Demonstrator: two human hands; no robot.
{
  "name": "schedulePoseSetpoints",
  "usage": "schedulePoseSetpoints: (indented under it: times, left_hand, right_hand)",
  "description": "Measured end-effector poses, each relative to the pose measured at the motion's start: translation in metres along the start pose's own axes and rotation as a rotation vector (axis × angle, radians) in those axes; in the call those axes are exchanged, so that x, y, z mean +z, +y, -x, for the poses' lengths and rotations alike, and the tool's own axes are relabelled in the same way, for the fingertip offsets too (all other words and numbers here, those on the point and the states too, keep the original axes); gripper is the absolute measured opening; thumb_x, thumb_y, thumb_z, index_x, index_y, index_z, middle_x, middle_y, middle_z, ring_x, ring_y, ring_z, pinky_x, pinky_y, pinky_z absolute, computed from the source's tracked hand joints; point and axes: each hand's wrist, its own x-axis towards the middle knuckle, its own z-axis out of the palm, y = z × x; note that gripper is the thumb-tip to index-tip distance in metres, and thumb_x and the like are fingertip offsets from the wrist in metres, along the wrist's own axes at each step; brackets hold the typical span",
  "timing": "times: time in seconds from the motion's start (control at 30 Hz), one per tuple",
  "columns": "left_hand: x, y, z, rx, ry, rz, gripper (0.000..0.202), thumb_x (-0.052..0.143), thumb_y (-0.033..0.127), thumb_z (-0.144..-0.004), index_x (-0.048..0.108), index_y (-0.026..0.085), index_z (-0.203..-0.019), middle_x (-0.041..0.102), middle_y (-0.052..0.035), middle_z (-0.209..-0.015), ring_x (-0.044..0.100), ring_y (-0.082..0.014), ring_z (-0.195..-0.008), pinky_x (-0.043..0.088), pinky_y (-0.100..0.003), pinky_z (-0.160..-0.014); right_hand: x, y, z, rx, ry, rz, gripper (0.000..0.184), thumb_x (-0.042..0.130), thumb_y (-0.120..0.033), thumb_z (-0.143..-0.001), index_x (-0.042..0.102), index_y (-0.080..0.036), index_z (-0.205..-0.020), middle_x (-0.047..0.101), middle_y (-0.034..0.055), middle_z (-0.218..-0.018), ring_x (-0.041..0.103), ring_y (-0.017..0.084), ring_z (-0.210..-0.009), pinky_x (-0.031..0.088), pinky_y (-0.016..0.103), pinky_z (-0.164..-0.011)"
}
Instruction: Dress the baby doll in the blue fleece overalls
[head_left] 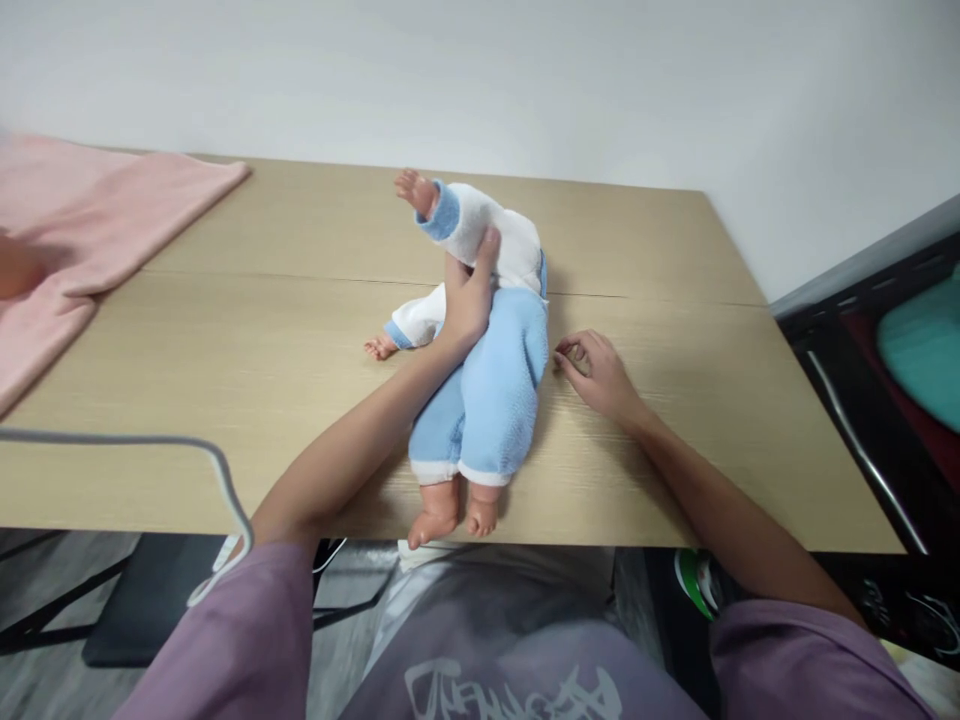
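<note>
Hands first: the left hand (469, 300) is in the middle of the frame, clamped on the upper body of the doll (495, 390), fingers wrapped around the white top and thumb pressed up against the raised sleeve (465, 222). That one is gripping, no doubt from where I watch. The right hand (596, 372) lies right of centre, resting on the surface (262, 350) just beside the doll's blue trousers. Its fingers are curled in, and I cannot tell whether they pinch anything.

Now the doll itself. It lies in the centre of the frame, long axis running from the bare feet (454, 512) at the lower edge of the surface up toward the upper middle, leaning a little right. One small arm sticks up at the top, and the other arm (401, 330) points out to the left, its hand on the wood. I see no head; it is hidden from this view.

So the relation that matters: the left hand is on the doll, at the far, upper end of it. The right hand is apart from the doll, but only just, level with its waist on the right flank.

Elsewhere, a pink cloth (90, 220) is spread in the upper left, well apart from the hands, and a white cable (150, 445) loops across the lower left.
</note>
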Motion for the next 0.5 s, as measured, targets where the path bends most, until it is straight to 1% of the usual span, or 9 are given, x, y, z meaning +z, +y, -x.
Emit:
schedulePoseSetpoints:
  times: [0.07, 0.1, 0.17, 0.2, 0.27, 0.33, 0.4, 0.43, 0.5]
  left_hand:
    - [0.006, 0.003, 0.004, -0.019, -0.055, -0.142, 0.123, 0.020, 0.105, -0.094, 0.070, 0.006, -0.146, 0.078, -0.0098, -0.156, 0.040, -0.0258, -0.171, 0.031, -0.050, -0.132]
    - [0.009, 0.002, 0.005, -0.002, -0.055, -0.171, 0.123, 0.017, 0.107, -0.093, 0.071, 0.010, -0.145, 0.078, -0.0095, -0.156, 0.041, -0.0253, -0.170, 0.032, -0.051, -0.133]
    - [0.015, -0.005, 0.007, 0.089, -0.059, -0.167, 0.110, 0.027, 0.105, -0.098, 0.071, 0.016, -0.146, 0.077, -0.0126, -0.158, 0.051, -0.0275, -0.164, 0.038, -0.053, -0.135]
    - [0.017, -0.008, 0.008, 0.157, -0.083, -0.164, 0.101, 0.034, 0.101, -0.102, 0.069, 0.017, -0.147, 0.075, -0.0156, -0.159, 0.056, -0.0300, -0.160, 0.040, -0.055, -0.136]
    - [0.018, -0.012, 0.011, 0.325, -0.195, -0.197, 0.087, 0.047, 0.088, -0.108, 0.062, 0.016, -0.154, 0.069, -0.0226, -0.165, 0.058, -0.0357, -0.160, 0.041, -0.057, -0.139]
    - [0.013, -0.011, 0.015, 0.505, -0.340, -0.264, 0.084, 0.055, 0.078, -0.109, 0.051, 0.013, -0.162, 0.061, -0.0274, -0.170, 0.056, -0.0398, -0.163, 0.040, -0.058, -0.140]
    - [0.004, -0.007, 0.020, 0.637, -0.454, -0.328, 0.082, 0.056, 0.071, -0.111, 0.042, 0.014, -0.169, 0.057, -0.0277, -0.172, 0.055, -0.0409, -0.163, 0.042, -0.059, -0.139]
    - [-0.002, -0.005, 0.021, 0.667, -0.482, -0.357, 0.079, 0.053, 0.069, -0.113, 0.040, 0.016, -0.170, 0.057, -0.0267, -0.172, 0.056, -0.0406, -0.163, 0.043, -0.059, -0.138]
    - [-0.015, -0.003, 0.020, 0.659, -0.472, -0.424, 0.070, 0.046, 0.066, -0.117, 0.040, 0.018, -0.168, 0.060, -0.0246, -0.169, 0.058, -0.0394, -0.160, 0.044, -0.059, -0.137]
  right_hand:
    - [-0.001, 0.005, -0.001, 0.103, 0.020, -0.143, 0.020, 0.074, -0.047, -0.105, 0.072, -0.027, -0.108, 0.077, 0.0081, -0.104, 0.070, 0.029, -0.095, 0.059, 0.048, -0.095]
    - [-0.002, 0.008, -0.003, 0.165, 0.040, -0.240, 0.025, 0.075, -0.052, -0.105, 0.072, -0.028, -0.110, 0.077, 0.0078, -0.106, 0.071, 0.028, -0.097, 0.060, 0.046, -0.096]
    - [-0.009, 0.015, -0.006, 0.283, 0.075, -0.460, 0.035, 0.072, -0.062, -0.107, 0.072, -0.027, -0.114, 0.080, 0.0080, -0.115, 0.074, 0.026, -0.101, 0.062, 0.043, -0.099]
    - [-0.014, 0.018, -0.009, 0.335, 0.083, -0.569, 0.040, 0.068, -0.066, -0.109, 0.073, -0.027, -0.116, 0.081, 0.0083, -0.120, 0.076, 0.025, -0.103, 0.063, 0.042, -0.101]
    - [-0.028, 0.024, -0.014, 0.434, 0.085, -0.766, 0.050, 0.060, -0.073, -0.110, 0.076, -0.027, -0.121, 0.082, 0.0088, -0.126, 0.078, 0.025, -0.106, 0.065, 0.043, -0.104]
    - [-0.045, 0.026, -0.018, 0.513, 0.089, -0.907, 0.055, 0.056, -0.077, -0.108, 0.077, -0.028, -0.121, 0.084, 0.0090, -0.125, 0.081, 0.027, -0.109, 0.068, 0.045, -0.106]
    - [-0.062, 0.023, -0.020, 0.565, 0.087, -0.962, 0.055, 0.054, -0.076, -0.107, 0.078, -0.028, -0.120, 0.086, 0.0096, -0.121, 0.083, 0.030, -0.113, 0.069, 0.047, -0.106]
    - [-0.070, 0.020, -0.021, 0.595, 0.060, -0.965, 0.055, 0.052, -0.073, -0.108, 0.078, -0.027, -0.119, 0.087, 0.0102, -0.118, 0.084, 0.031, -0.113, 0.070, 0.048, -0.105]
    - [-0.079, 0.011, -0.021, 0.677, -0.033, -0.951, 0.055, 0.046, -0.066, -0.110, 0.079, -0.023, -0.120, 0.088, 0.0114, -0.115, 0.086, 0.030, -0.109, 0.069, 0.048, -0.105]
